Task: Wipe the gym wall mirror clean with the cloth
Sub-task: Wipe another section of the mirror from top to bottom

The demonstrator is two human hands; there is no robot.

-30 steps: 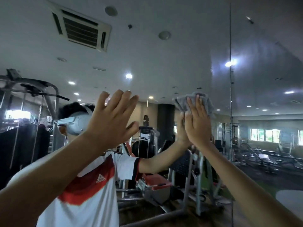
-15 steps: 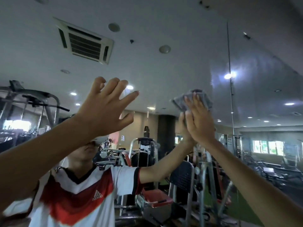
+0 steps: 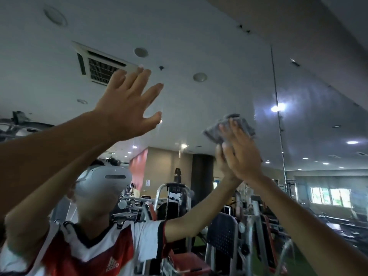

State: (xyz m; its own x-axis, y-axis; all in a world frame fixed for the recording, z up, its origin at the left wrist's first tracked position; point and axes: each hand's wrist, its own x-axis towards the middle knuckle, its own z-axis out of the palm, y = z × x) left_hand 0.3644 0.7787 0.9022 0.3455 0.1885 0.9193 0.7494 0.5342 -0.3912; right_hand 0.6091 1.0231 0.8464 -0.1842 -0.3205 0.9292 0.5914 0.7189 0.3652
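Observation:
The wall mirror [image 3: 199,108] fills the view and reflects the gym ceiling, the machines and me. A grey folded cloth [image 3: 245,124] lies flat against the glass high up at centre right. My right hand [image 3: 242,154] presses it there with straight fingers, palm to the mirror. My left hand [image 3: 127,108] is raised at upper centre left with its fingers spread and straight; it holds nothing, and whether it touches the glass I cannot tell. Hazy smears show on the glass to the right of the cloth.
A vertical seam [image 3: 278,120] between mirror panels runs just right of the cloth. Only reflections show elsewhere: an air-conditioning vent [image 3: 99,66], ceiling lights, weight machines [image 3: 173,196] and windows [image 3: 330,196] at the right.
The view has tilted upward, so more ceiling shows. My right hand and the cloth have slid a little higher on the glass. My left hand has risen with its fingers still spread.

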